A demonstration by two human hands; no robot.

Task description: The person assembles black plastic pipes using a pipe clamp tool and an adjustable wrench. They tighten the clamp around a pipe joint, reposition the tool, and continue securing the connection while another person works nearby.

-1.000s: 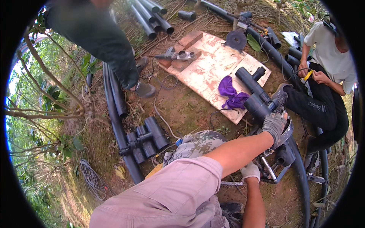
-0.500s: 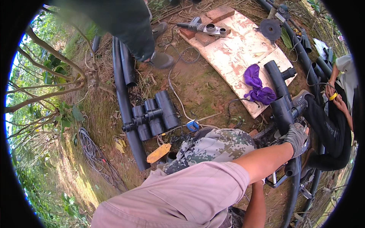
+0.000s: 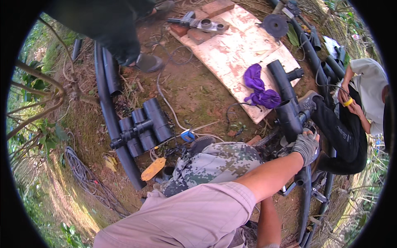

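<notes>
My left hand (image 3: 305, 147), in a grey glove with bare fingertips, is closed at the lower end of a black plastic pipe tee (image 3: 289, 120). The tee tilts up and away, in line with a second black pipe tee (image 3: 283, 80) that has a short side branch. My right forearm (image 3: 269, 223) passes up beneath my left arm, and its hand is hidden there. Close by my left hand, partly covered, are dark machine parts and a metal bar (image 3: 286, 191). A purple cloth (image 3: 262, 89) lies crumpled on a pale board (image 3: 231, 53) beyond.
On the left lie more black tees (image 3: 144, 128) and long black pipes (image 3: 108, 99). A pipe-welding iron (image 3: 204, 24) rests on bricks; a round dark plate (image 3: 275, 26) stands farther right. One person sits at right, hands (image 3: 349, 101) together; another's shoe (image 3: 149, 63) shows upper left. Cables cross the ground.
The whole view has shifted, so the scene sits farther left in the picture. My left hand stays at the tee's lower end.
</notes>
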